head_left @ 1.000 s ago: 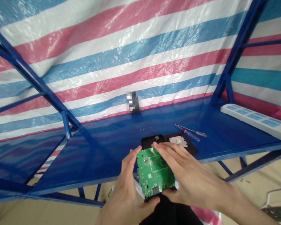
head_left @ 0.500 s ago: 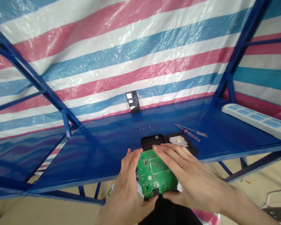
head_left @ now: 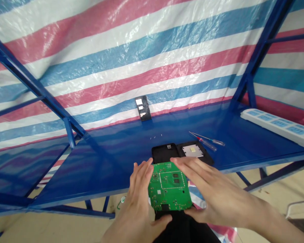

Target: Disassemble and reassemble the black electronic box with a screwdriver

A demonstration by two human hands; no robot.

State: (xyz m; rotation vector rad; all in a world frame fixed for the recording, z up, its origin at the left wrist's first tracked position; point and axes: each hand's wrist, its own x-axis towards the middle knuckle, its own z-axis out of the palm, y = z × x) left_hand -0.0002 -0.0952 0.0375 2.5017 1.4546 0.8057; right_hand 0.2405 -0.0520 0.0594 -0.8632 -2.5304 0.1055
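Observation:
A green circuit board (head_left: 171, 199) is held upright-tilted in front of the table's near edge, its chip-bearing face toward me. My left hand (head_left: 142, 199) is along its left side, fingers on the edge and thumb low near the bottom. At the right side, my right hand (head_left: 210, 192) has fingertips by the top right corner and thumb at the lower right corner. Just beyond the board lie a black plastic cover (head_left: 160, 155) and a black casing part (head_left: 204, 158) carrying a pale metal plate (head_left: 199, 152) with a small yellowish pad.
Two screwdrivers, one red and clear (head_left: 207, 144) and one blue and clear (head_left: 216, 142), lie right of the casing. Several tiny screws (head_left: 154, 137) rest on the blue table (head_left: 111, 158). A phone-like black slab (head_left: 145, 113) leans on the striped sheet. A white power strip (head_left: 276, 125) sits at right.
The board has tilted so its face shows more squarely, revealing two dark chips. My right fingers have drawn back toward its right edge, and my left thumb has dropped away from the bottom edge.

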